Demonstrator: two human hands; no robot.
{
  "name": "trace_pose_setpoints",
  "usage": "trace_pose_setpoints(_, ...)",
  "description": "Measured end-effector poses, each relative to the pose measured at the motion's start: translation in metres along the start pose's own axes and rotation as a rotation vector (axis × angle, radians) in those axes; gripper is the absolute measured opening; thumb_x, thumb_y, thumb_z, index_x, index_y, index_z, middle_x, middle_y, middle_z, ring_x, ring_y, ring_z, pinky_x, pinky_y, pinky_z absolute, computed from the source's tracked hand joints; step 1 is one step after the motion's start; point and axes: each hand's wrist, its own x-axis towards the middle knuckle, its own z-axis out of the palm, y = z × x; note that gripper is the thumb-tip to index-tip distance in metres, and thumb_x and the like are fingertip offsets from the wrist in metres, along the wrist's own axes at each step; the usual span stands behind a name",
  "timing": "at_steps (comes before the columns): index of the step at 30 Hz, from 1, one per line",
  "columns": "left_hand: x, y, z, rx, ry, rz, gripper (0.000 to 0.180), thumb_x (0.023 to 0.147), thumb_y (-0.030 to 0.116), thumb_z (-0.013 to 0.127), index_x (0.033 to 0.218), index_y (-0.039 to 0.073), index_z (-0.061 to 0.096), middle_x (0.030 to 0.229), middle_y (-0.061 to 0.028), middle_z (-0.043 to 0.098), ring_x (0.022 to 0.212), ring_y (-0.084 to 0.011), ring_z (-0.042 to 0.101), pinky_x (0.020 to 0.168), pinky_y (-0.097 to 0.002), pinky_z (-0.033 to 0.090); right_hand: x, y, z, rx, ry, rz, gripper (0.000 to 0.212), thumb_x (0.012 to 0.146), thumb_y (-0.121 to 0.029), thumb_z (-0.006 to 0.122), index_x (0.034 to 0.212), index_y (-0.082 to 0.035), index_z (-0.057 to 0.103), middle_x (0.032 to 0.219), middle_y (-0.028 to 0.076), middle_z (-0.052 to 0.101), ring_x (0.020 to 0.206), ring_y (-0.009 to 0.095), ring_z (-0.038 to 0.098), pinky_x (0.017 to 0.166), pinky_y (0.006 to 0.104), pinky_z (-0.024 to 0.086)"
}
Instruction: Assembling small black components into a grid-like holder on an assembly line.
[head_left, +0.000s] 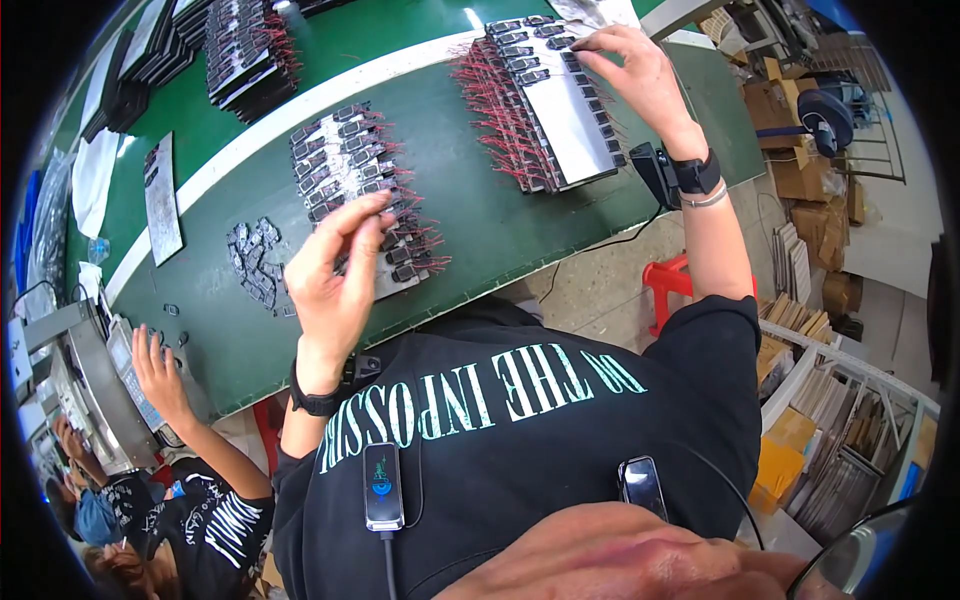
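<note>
My right hand is over the far end of a stack of flat plates. Its thumb and forefinger come together at a small black part with wires on the top plate. Rows of such parts cover that far end, while the near part of the plate shows bare pale metal. Over the near left side of another plate, lined with black parts and red wires, hovers my left hand. Its thumb and fingers are drawn together; whatever may be between them is too small to make out.
Loose black parts lie heaped on the green table, left of my left hand. A narrow metal plate lies farther left. Another wired stack stands at the back. A co-worker's hand rests near the table's left end.
</note>
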Motion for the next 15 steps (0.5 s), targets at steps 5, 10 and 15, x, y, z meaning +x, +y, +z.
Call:
trace_pose_setpoints(5,0.0,0.002,-0.031,0.0,0.176,-0.031,0.017,0.096,0.001,0.057,0.109,-0.003,0.067,0.104,-0.0105,0.071,0.089,-0.0156,0.07,0.075,-0.0258,0.056,0.007,0.002,0.014,-0.138,-0.043,-0.135,0.019,0.087,-0.016,0.069,0.102,-0.005,0.07,0.104,0.011,0.067,0.1,0.027,0.063,0.086,0.0328,0.048)
trace_pose_setpoints(10,0.016,-0.021,-0.077,0.015,0.427,-0.035,0.017,0.096,0.008,0.06,0.108,0.001,0.069,0.103,-0.0088,0.072,0.086,-0.0151,0.071,0.072,-0.0245,0.055,0.009,0.025,0.001,-0.065,-0.226,-0.026,0.018,0.091,-0.013,0.064,0.104,0.0,0.067,0.104,0.012,0.065,0.1,0.026,0.061,0.089,0.0325,0.046)
trace_pose_setpoints(15,0.007,-0.056,-0.116,0.704,0.331,-0.226,0.016,0.09,0.019,0.066,0.1,0.008,0.073,0.1,-0.0074,0.072,0.08,-0.0191,0.071,0.07,-0.0273,0.055,0.016,0.039,0.006,-0.011,-0.326,-0.069,0.019,0.092,-0.011,0.062,0.106,0.001,0.062,0.097,0.013,0.063,0.095,0.025,0.059,0.088,0.0319,0.045)
